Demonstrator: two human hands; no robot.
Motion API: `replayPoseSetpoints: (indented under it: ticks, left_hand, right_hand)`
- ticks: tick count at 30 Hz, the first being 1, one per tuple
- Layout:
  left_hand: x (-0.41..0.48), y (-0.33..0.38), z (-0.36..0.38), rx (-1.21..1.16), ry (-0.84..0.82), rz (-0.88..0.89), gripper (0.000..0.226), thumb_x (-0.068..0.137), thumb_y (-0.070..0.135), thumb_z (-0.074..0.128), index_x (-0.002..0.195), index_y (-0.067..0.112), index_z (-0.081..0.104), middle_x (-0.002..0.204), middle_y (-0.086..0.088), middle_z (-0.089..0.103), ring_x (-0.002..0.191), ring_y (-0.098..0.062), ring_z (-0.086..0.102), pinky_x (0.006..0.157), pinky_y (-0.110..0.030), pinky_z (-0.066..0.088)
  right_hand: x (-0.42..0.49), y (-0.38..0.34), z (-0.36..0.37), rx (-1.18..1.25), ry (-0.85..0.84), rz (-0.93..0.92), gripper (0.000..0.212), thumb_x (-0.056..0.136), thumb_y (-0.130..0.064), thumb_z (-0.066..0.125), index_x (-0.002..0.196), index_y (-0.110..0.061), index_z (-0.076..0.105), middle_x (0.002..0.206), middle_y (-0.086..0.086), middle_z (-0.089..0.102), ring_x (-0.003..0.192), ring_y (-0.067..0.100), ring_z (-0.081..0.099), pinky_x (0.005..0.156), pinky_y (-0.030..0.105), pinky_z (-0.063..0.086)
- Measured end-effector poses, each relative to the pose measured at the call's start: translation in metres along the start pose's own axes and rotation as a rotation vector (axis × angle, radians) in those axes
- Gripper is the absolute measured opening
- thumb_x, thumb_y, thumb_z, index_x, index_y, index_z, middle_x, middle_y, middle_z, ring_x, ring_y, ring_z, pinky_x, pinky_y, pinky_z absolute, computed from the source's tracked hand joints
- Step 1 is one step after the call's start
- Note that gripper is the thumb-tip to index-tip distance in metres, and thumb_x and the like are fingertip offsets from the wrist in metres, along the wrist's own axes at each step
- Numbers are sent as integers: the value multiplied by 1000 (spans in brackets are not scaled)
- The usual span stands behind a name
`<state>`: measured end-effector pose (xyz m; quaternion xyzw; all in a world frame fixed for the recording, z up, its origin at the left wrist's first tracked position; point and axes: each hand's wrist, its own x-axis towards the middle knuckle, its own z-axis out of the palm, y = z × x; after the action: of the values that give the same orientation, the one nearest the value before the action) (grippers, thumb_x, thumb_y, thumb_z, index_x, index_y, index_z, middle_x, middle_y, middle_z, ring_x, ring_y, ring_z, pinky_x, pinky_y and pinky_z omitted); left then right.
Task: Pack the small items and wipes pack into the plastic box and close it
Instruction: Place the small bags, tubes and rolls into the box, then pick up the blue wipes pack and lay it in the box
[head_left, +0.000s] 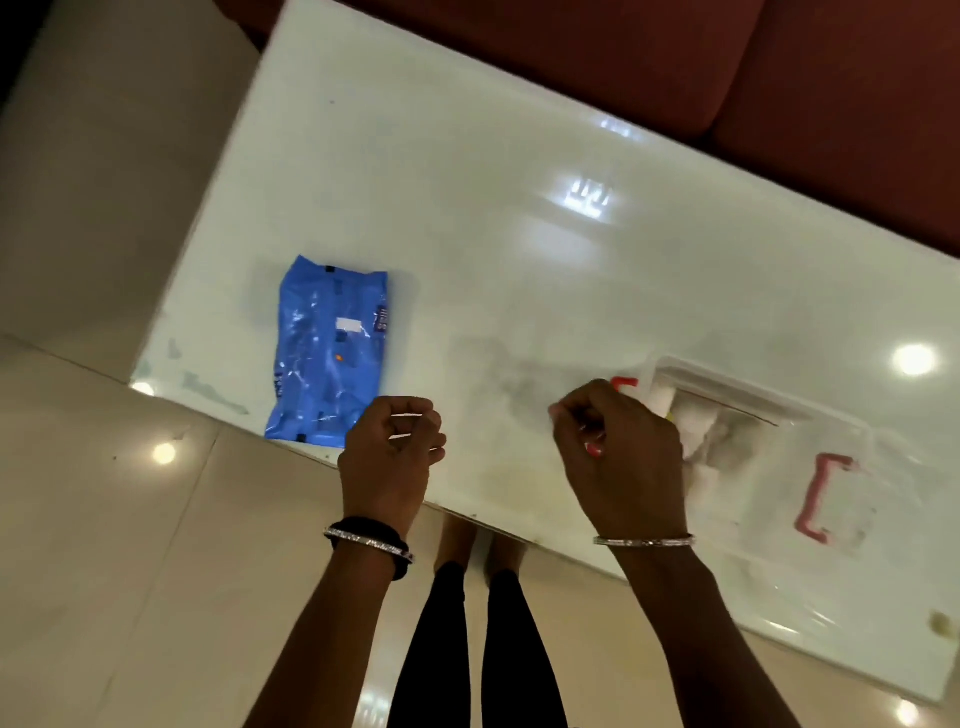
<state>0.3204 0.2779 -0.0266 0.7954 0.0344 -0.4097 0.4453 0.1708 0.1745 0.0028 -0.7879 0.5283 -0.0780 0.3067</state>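
Note:
A blue wipes pack (330, 353) lies flat on the white table (493, 208) near its front left edge. At the right stands a clear plastic box (737, 415) with pale items inside; its clear lid (810, 499), with a red handle, lies partly over it. A red clip (623, 383) shows at the box's left end. My left hand (389, 457) hovers over the table's front edge beside the pack, fingers curled, with nothing seen in it. My right hand (623, 457) is curled just left of the box; the picture is blurred and I cannot tell if it pinches something small.
A dark red sofa (779, 78) runs behind the table. Glossy pale floor tiles (104, 571) surround the table. The person's legs in black (488, 649) stand at the table's front edge.

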Motion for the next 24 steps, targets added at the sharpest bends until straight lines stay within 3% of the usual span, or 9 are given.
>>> replayPoseSetpoints:
  ticks: [6, 11, 14, 18, 21, 24]
  left_hand:
    - [27, -25, -48, -269, 246, -172, 20, 85, 3, 64, 106, 2, 63, 95, -15, 67, 70, -21, 67, 59, -24, 58]
    - [38, -47, -70, -495, 428, -306, 28, 87, 8, 66, 110, 7, 50, 96, -14, 60, 70, -19, 61, 68, -31, 56]
    - [45, -52, -77, -560, 417, -341, 33, 87, 15, 68, 112, 10, 47, 90, -8, 60, 78, -19, 62, 70, -31, 55]
    - [61, -54, -82, -625, 364, -403, 38, 88, 21, 67, 118, 3, 54, 98, -10, 64, 96, -25, 64, 71, -31, 55]
    - [72, -52, -84, -651, 293, -411, 41, 87, 21, 68, 121, 0, 56, 111, -17, 65, 100, -29, 66, 69, -31, 56]
    - [75, -50, -86, -670, 234, -397, 37, 87, 16, 68, 121, 3, 60, 110, -16, 67, 88, -24, 67, 69, -32, 57]
  right_hand:
    - [35, -48, 68, 91, -211, -207, 7, 87, -22, 59, 83, -18, 64, 77, -6, 68, 72, 13, 64, 68, 37, 55]
    - [80, -80, 112, 42, -283, -325, 17, 86, -23, 61, 100, -15, 64, 91, 1, 68, 86, 22, 63, 76, 43, 54]
    - [106, -100, 137, -3, -357, -322, 36, 87, -23, 63, 121, -10, 59, 113, 11, 63, 104, 30, 60, 89, 41, 50]
    - [136, -116, 167, -78, -464, -256, 53, 91, -26, 61, 138, -8, 47, 134, 16, 53, 123, 34, 51, 102, 39, 40]
    - [150, -118, 184, -168, -461, -238, 56, 91, -32, 60, 140, -9, 45, 134, 15, 54, 123, 35, 49, 102, 39, 39]
    - [157, -116, 190, -116, -487, -156, 57, 85, -33, 69, 133, -10, 51, 123, 14, 62, 114, 32, 58, 98, 40, 47]
